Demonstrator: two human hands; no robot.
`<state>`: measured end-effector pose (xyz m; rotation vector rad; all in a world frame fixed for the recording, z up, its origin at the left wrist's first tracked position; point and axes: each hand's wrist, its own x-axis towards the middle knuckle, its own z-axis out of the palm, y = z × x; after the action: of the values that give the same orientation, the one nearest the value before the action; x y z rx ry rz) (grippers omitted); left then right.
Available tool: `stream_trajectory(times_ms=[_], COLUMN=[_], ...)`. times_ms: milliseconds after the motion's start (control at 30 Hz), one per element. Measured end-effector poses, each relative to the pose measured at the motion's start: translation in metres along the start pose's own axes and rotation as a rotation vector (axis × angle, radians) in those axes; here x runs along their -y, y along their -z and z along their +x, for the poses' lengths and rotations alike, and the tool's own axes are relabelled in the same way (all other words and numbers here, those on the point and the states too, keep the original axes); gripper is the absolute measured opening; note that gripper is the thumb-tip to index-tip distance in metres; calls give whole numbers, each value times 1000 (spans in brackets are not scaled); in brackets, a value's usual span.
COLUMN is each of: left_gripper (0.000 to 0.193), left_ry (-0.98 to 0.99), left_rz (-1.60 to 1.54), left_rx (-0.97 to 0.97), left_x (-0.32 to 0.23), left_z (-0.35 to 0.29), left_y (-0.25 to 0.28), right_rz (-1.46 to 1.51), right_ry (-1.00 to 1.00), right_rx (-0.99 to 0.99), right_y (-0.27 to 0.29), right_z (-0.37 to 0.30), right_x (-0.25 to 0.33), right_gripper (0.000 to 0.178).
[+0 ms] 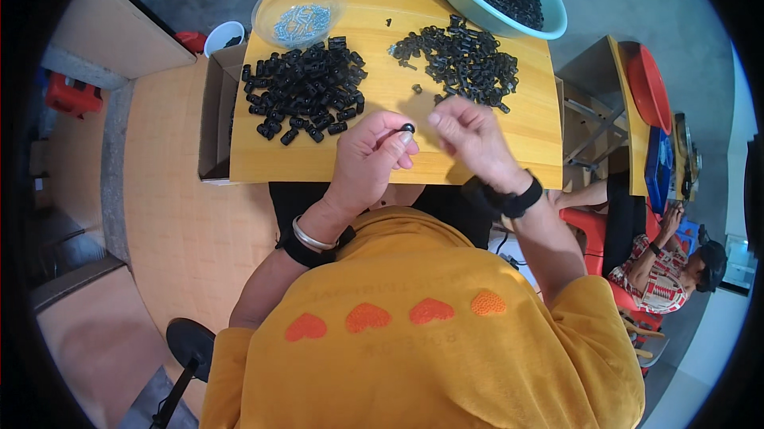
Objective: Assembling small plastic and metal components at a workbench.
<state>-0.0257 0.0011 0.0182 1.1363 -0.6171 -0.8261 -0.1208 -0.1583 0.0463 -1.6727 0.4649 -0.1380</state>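
Between the thumb and fingers of my left hand (368, 157) is a small black plastic part (407, 128), held above the table's near edge. My right hand (475, 141) hovers just to its right, apart from the part. Its fingers are curled and smeared by motion, so whether they grip anything is hidden. Beyond my left hand lies a pile of black cylindrical plastic pieces (306, 87). A looser heap of small black clip-like pieces (469, 63) spreads beyond my right hand.
On the yellow wooden table (382, 7) stand a clear bowl of silvery screws (302, 25) and a light-blue basin (557, 19) full of black pieces. An open cardboard box (213, 122) is against the left side. Another person (656, 270) sits at right, near a red basin (649, 87).
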Motion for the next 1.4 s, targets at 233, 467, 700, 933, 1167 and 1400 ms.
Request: stream_trajectory(times_ms=[233,467,700,933,1167,1400], left_gripper=[13,13,11,12,13,16], left_ry=[29,26,53,71,118,138], left_rz=[23,39,-4,-29,-135,-145], left_rx=[-86,-108,-128,-131,-99,-19], left_x=[18,21,16,8,-6,-19], left_z=[-1,-3,1,1,4,5], left_y=[0,12,10,7,-3,-10], right_rz=[-1005,-1104,-1216,-794,82,229], right_ry=[523,465,276,169,105,272], right_rx=[-244,-29,30,16,-55,-197], right_y=[39,12,5,6,-8,-23], right_z=[51,64,80,64,12,-4], right_x=[-2,-3,-9,4,25,12], right_gripper=[3,8,11,7,13,11])
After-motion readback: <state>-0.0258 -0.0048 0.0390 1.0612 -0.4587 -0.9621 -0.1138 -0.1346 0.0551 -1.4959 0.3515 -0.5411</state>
